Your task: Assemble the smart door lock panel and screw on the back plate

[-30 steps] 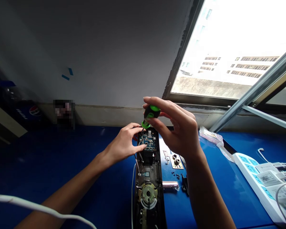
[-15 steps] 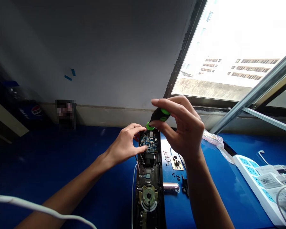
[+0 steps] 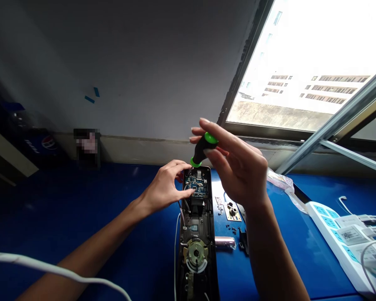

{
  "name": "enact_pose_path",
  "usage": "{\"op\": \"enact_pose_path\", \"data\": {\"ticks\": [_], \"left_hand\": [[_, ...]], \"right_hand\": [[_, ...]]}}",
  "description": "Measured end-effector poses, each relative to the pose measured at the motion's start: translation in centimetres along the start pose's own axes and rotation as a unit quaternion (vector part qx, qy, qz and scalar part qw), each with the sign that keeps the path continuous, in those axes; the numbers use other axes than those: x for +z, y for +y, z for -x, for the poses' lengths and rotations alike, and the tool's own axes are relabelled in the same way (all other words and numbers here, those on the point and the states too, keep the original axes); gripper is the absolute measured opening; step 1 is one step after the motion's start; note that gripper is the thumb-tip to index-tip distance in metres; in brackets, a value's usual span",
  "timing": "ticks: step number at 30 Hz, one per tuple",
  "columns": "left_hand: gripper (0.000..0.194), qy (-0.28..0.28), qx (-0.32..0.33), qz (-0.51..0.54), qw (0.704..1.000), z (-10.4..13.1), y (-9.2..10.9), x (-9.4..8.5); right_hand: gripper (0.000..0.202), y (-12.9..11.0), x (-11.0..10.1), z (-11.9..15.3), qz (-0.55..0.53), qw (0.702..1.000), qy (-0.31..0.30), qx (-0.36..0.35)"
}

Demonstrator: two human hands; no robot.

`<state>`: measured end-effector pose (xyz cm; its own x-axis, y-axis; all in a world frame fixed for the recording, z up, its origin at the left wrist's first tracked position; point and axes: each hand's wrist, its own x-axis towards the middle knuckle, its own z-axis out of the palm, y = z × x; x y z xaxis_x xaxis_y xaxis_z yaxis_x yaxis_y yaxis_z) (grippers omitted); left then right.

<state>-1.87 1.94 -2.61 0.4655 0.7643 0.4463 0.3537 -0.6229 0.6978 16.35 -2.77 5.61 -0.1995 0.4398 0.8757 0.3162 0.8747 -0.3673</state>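
My right hand [image 3: 240, 169] has a screwdriver [image 3: 203, 149] with a black and green handle between thumb and fingers. The tool leans over the far left corner of a long black device housing [image 3: 212, 234], and its tip is hard to make out. Inside the housing's far end sits a blue-green circuit board [image 3: 200, 189] with a small ribbon cable. My left hand [image 3: 164, 188] grips this end: its thumb presses on the board, its fingers reach over the left rim beside the screwdriver shaft. Nearer me in the housing is a round speaker-like part [image 3: 196, 253].
Right of the housing lie small loose screws [image 3: 233, 229], a metal plate with a round part [image 3: 232, 211], and a pink cylinder [image 3: 224, 242]. A white power strip [image 3: 332, 242] with plugged chargers stands farther right. A white cable [image 3: 59, 271] crosses at lower left.
The right-hand fingers have opened out and shifted round the screwdriver handle, which stands a bit more upright and slightly left. The left hand stays in place on the housing.
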Motion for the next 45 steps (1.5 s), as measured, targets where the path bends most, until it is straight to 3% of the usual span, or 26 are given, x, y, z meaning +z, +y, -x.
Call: {"op": "enact_pose_path", "data": {"ticks": [4, 10, 15, 20, 26, 34, 38, 41, 43, 45], "left_hand": [[0.05, 0.007, -0.004, -0.012, 1.0, -0.1, 0.0, 0.0], [0.046, 0.01, 0.006, -0.027, 1.0, -0.1, 0.0, 0.0], [0.046, 0.014, -0.006, -0.011, 1.0, 0.0, -0.1, 0.2], [0.052, 0.008, -0.027, 0.03, 0.999, 0.0, 0.0, 0.4], [0.057, 0.02, -0.019, 0.032, 0.999, -0.2, -1.1, 0.1], [0.052, 0.015, -0.004, 0.01, 1.0, -0.3, -1.6, -0.2], [0.05, 0.019, 0.014, -0.081, 0.996, 0.0, -0.6, -0.1], [0.045, 0.065, 0.057, -0.17, 0.982, 0.4, 0.4, 0.3], [0.034, 0.087, 0.114, -0.181, 0.973, 0.7, 1.3, 0.8], [0.028, 0.068, 0.168, -0.167, 0.969, 0.9, 2.4, 1.5]], "right_hand": [[0.035, 0.3, 0.0, 0.0, 0.04, 0.997, 0.054, -0.031], [0.046, 0.0, -0.1, 0.1, -0.008, 1.0, -0.023, -0.003], [0.034, 0.1, 0.2, 0.1, 0.052, 0.998, 0.036, -0.014], [0.049, -0.4, 0.5, 0.2, 0.01, 0.998, -0.054, 0.026], [0.045, 0.6, 0.7, 0.4, 0.009, 0.998, -0.01, 0.063], [0.044, 1.6, 0.3, 0.3, -0.014, 0.996, -0.032, 0.081], [0.046, 1.2, -0.9, 0.1, 0.013, 0.998, -0.003, 0.055], [0.049, 0.5, -2.8, -0.2, 0.017, 1.0, 0.01, 0.019], [0.047, 0.0, -4.6, -0.3, 0.044, 0.998, 0.005, 0.05], [0.041, -0.5, -6.7, -0.1, 0.083, 0.989, -0.056, 0.107]]}}
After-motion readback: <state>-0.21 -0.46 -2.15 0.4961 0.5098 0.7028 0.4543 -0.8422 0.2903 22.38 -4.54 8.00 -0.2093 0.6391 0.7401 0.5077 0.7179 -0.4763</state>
